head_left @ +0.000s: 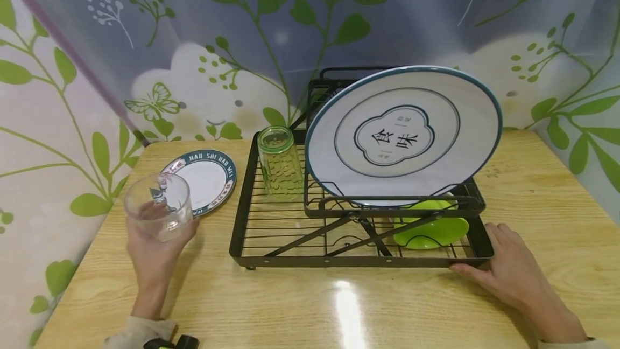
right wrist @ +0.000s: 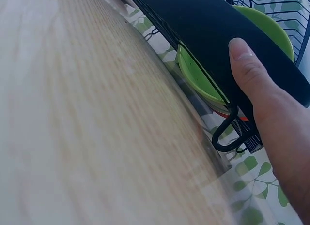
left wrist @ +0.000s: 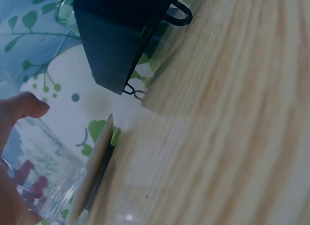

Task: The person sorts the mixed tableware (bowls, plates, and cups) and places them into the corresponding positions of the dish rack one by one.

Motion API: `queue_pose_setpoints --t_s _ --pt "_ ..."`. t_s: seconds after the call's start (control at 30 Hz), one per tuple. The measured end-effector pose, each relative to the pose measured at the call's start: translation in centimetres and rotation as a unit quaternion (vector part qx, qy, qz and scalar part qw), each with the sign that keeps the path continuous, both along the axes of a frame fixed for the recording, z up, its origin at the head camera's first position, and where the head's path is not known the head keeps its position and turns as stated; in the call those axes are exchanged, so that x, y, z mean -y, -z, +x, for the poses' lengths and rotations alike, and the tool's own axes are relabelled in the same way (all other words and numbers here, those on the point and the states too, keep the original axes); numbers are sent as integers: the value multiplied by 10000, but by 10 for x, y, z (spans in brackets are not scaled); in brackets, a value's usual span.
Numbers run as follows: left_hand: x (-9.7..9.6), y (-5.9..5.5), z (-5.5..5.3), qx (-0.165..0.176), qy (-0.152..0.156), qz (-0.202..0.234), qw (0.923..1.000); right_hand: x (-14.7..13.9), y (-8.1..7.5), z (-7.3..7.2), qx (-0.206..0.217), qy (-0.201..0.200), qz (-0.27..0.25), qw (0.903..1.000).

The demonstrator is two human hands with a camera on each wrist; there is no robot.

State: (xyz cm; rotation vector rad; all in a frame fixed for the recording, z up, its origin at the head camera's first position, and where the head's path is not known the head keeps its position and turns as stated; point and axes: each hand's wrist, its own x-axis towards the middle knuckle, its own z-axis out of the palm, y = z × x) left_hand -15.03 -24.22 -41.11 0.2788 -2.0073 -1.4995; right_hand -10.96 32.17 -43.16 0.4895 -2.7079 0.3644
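One clear glass point(head_left: 160, 206) sits in the curled fingers of the left hand point(head_left: 157, 255), near a small plate point(head_left: 205, 176) on the wooden surface point(head_left: 290, 306); the right hand point(head_left: 515, 268) grips the near right corner of a black dish rack point(head_left: 290, 262) bearing a green glass point(head_left: 282, 168), large plate point(head_left: 436, 171) and green bowl point(head_left: 450, 229).

The large white plate point(head_left: 407, 182) hides part of the black dish rack point(head_left: 358, 262), and the smaller characters in its emblem are too tiny to read, while the lime-green bowl point(head_left: 450, 226) shows only partly behind the rack's struts and upper tray. The clear tumbler point(head_left: 157, 206) in the left grip point(head_left: 157, 252) distorts the near-left part of the small plate point(head_left: 205, 176) (the left wrist view cuts off both grip and tumbler). In the right wrist view, the rack's end conceals the right grip's point(head_left: 513, 263) fingers behind the thumb.
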Motion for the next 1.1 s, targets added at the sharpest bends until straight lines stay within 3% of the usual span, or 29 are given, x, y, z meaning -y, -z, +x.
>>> queue_pose_setpoints --t_s 0.13,0.23,0.37,0.57,0.77,1.1 --pt "-5 -5 1 164 317 143 9993 0 0 0 0 -33 -17 10000" --pt "-9 -6 1 295 474 -1 9984 0 0 1 35 -12 -21 10000" --pt "-12 -10 1 483 562 -399 9964 0 -1 1 66 18 -23 10000" --pt "-18 -19 0 780 655 -1312 9861 1 -1 1 101 28 -48 9999" --pt "-25 -26 -5 522 933 -1759 9786 3 -1 1 137 55 -63 9999" --pt "-20 -33 -11 393 927 -2299 9680 1 0 1 100 35 -94 9999"
